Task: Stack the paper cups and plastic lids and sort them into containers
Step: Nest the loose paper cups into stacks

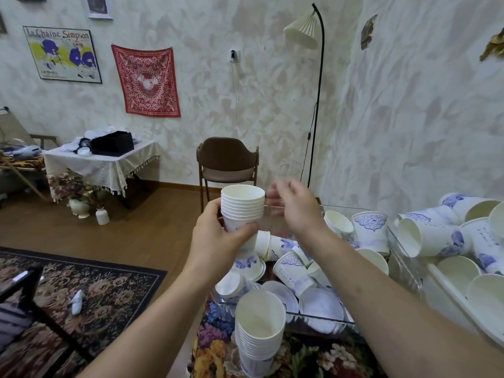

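Note:
My left hand (218,236) grips an upright stack of several white paper cups (242,208) held up above the table. Beside the stack's rim my right hand (294,205) hovers with fingers spread and blurred, holding nothing. Below them a clear container (321,316) holds loose blue-patterned paper cups (291,268) and white plastic lids (321,309). A second stack of cups (259,331) stands on the flowered tablecloth near the front. More loose cups (436,236) lie piled at the right.
A white tray (463,298) at the right holds cups. A brown chair (227,162) stands behind the table, with a floor lamp (313,105) to its right. A far side table (101,159) carries a black box and lids.

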